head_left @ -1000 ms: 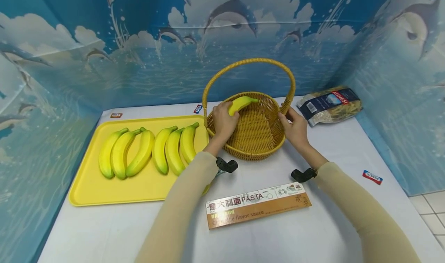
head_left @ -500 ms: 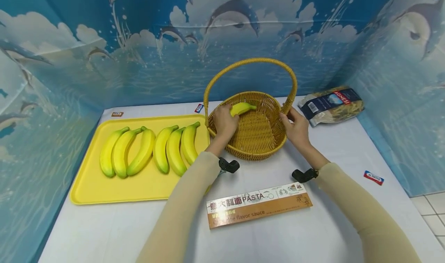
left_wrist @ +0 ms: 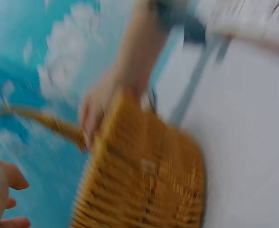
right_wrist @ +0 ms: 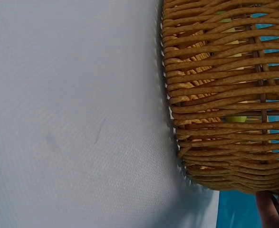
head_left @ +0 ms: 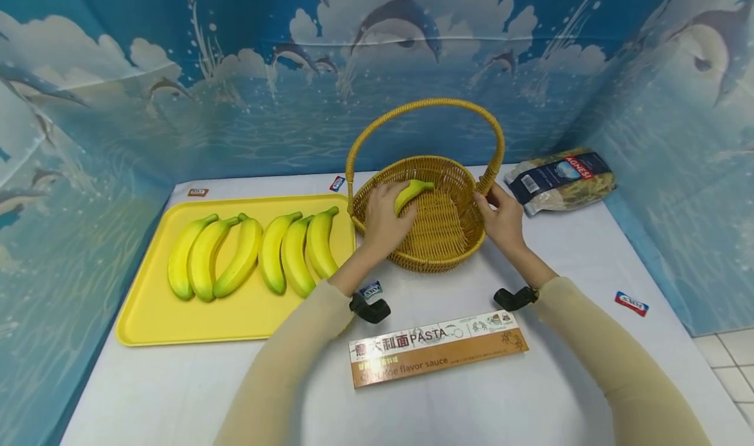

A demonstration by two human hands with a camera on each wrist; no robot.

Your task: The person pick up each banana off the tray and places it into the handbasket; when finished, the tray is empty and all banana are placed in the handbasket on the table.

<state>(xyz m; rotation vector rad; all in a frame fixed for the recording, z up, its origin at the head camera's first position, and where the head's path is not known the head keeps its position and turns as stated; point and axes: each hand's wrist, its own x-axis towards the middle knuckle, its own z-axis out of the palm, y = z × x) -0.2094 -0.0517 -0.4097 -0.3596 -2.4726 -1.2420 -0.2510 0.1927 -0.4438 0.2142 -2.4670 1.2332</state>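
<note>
**Laying the banana down softly in the basket**

The left hand is wrapped around one banana and holds it low inside the basket, near the left wall. The right hand rests on the basket's right rim, fingers bent around the edge, so the basket does not slide. From here, I think the good way is to lower the banana until it lies flat on the woven bottom, and only then loosen the fingers. Keep the arm under the tall handle so it does not bump. Six more bananas lie side by side on the yellow tray, just left of the basket. A pasta box lies nearer the person on the table.
</note>
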